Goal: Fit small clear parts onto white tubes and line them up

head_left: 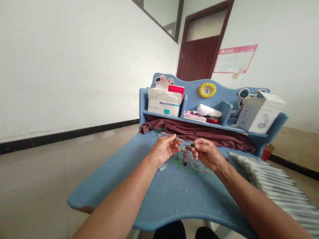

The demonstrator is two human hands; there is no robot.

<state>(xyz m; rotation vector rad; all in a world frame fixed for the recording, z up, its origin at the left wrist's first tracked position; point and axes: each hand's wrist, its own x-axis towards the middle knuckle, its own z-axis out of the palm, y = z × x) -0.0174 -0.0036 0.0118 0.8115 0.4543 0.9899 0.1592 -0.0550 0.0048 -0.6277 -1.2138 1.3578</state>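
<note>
My left hand is over the desk with its fingers curled and the thumb against a thin clear piece, which looks like a plastic tube or strip. Facing it, my right hand pinches a small dark, slender piece between thumb and forefinger. The two pieces are close together; whether they touch I cannot tell. A short pale grey piece lies on the blue desk, just below my left hand.
Many silvery, rod-like packs lie side by side at the right. Behind my hands, checked red cloth is bunched under the shelf. The shelf bears a mask box, booklets and a white carton.
</note>
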